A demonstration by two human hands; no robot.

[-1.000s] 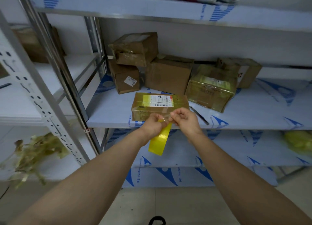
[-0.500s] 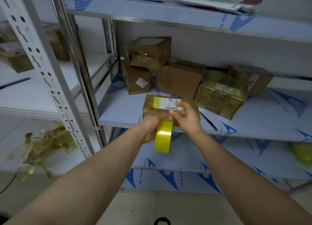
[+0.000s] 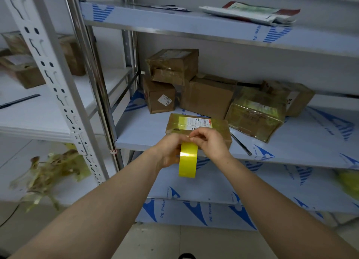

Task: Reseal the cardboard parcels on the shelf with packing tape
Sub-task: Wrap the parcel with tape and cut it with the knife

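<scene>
A yellow roll of packing tape (image 3: 187, 160) hangs in front of the shelf edge, gripped from the left by my left hand (image 3: 168, 149). My right hand (image 3: 210, 141) pinches the tape's loose end at the top of the roll. Just behind both hands lies a flat cardboard parcel (image 3: 198, 124) with a white shipping label, wrapped in yellowish tape. Further back on the same shelf (image 3: 139, 130) stand several more cardboard boxes: two stacked at the left (image 3: 172, 66), a plain one in the middle (image 3: 208, 97), and a tape-wrapped one (image 3: 254, 115) to the right.
A dark pen-like tool (image 3: 240, 144) lies on the shelf right of the flat parcel. Metal uprights (image 3: 93, 64) stand to the left, with a neighbouring shelf holding boxes (image 3: 23, 72). Crumpled tape scraps (image 3: 48, 173) hang at lower left. Flat mail bags (image 3: 252, 14) lie on the upper shelf.
The view has shifted left and closer to the shelf. Both hands and the tape roll have stayed together in front of the flat parcel, my right hand still pinching at the roll's top.
</scene>
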